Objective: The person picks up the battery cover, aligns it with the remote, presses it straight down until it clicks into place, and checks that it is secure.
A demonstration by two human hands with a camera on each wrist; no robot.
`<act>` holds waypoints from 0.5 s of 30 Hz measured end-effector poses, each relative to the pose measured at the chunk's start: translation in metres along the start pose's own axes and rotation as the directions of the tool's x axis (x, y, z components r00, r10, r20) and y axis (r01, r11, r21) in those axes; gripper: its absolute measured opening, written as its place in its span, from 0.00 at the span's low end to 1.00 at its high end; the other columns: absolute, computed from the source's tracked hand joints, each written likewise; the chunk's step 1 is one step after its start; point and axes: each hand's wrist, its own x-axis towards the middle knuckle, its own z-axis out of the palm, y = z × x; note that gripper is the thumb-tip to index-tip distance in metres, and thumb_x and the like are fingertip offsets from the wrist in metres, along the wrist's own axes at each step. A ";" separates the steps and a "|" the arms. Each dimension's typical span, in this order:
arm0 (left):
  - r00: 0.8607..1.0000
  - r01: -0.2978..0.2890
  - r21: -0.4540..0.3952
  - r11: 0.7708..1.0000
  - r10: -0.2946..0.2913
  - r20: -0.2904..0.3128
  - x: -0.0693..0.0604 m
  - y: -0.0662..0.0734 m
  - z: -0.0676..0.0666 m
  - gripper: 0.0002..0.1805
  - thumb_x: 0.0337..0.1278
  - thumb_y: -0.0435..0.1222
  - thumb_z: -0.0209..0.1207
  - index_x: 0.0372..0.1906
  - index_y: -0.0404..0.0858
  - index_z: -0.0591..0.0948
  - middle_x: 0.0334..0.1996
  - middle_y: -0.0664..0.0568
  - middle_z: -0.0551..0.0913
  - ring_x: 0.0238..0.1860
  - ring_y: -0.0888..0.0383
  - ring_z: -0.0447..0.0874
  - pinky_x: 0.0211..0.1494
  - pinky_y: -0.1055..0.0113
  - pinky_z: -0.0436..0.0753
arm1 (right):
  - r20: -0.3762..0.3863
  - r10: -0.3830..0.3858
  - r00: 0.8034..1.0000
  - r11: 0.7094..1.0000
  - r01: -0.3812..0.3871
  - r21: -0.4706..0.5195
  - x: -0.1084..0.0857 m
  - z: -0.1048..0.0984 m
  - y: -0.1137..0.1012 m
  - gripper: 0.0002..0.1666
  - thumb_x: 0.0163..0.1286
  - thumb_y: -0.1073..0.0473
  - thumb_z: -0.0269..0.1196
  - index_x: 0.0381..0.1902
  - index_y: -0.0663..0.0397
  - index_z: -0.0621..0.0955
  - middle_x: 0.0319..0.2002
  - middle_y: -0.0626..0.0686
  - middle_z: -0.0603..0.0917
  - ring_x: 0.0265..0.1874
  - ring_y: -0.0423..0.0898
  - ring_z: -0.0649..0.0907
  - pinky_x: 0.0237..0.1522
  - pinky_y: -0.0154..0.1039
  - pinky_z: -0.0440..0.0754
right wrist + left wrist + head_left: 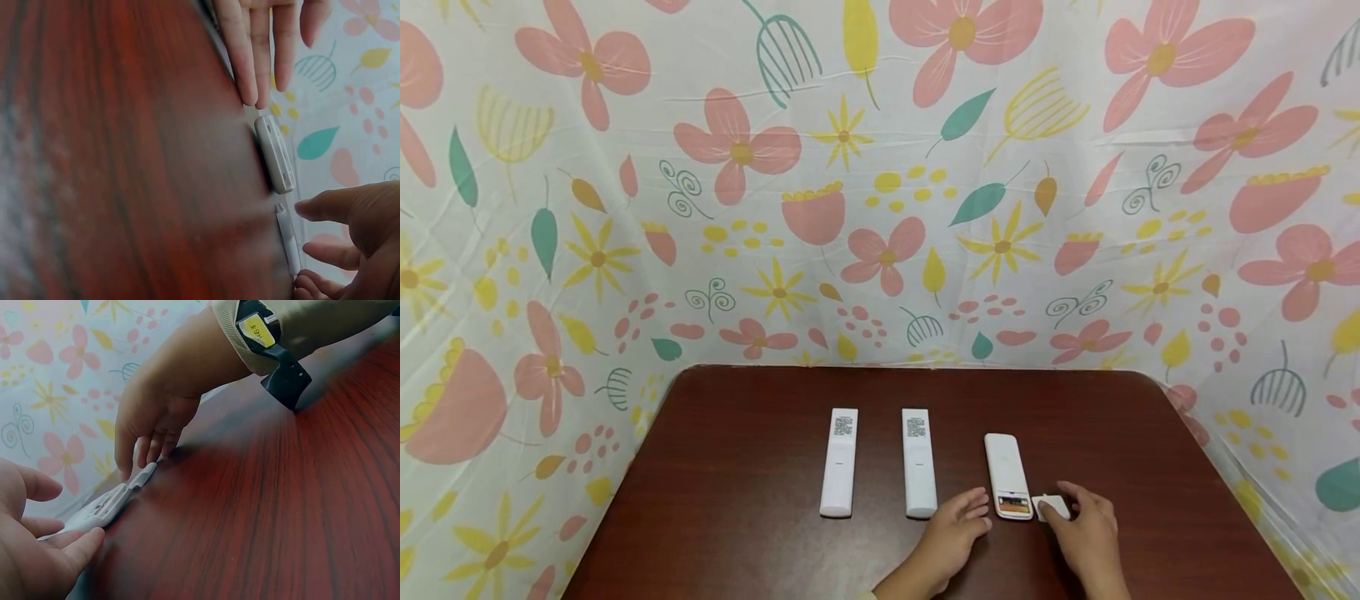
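Note:
A white remote [1009,467] lies on the table with its battery bay open at the near end, showing orange-and-dark batteries. Just right of it is a small white cover [1050,507], lying flat. My right hand [1088,533] spans this cover [287,240], thumb at the side nearer the remote and fingertips at the other; the exact contact is hard to tell. My left hand [948,537] is left of the remote's near end, fingers extended and holding nothing. In the left wrist view its fingertips are close beside the remote [100,509].
Two more white remotes, one at the left [839,467] and one in the middle [919,467], lie lengthwise with printed labels at their far ends. The dark red-brown table [737,500] meets a flowered cloth [880,208] at its back and sides.

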 end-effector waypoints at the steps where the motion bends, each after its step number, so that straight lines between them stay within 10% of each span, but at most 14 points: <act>1: 1.000 0.001 0.004 1.000 -0.001 -0.004 0.001 0.000 0.001 0.30 0.59 0.29 0.58 0.67 0.26 0.72 0.63 0.37 0.79 0.65 0.42 0.78 0.64 0.65 0.82 | 0.006 -0.001 1.000 1.000 0.002 -0.015 0.000 0.000 0.000 0.33 0.65 0.56 0.67 0.65 0.65 0.74 0.62 0.75 0.66 0.61 0.69 0.67 0.61 0.65 0.67; 15: 1.000 0.006 0.028 1.000 -0.006 -0.029 0.009 -0.002 0.011 0.28 0.58 0.28 0.58 0.66 0.26 0.74 0.62 0.38 0.80 0.63 0.43 0.80 0.63 0.60 0.83 | 0.047 -0.059 0.997 0.992 0.064 -0.113 0.004 -0.002 -0.002 0.38 0.63 0.53 0.69 0.66 0.67 0.72 0.53 0.72 0.79 0.59 0.71 0.72 0.57 0.67 0.72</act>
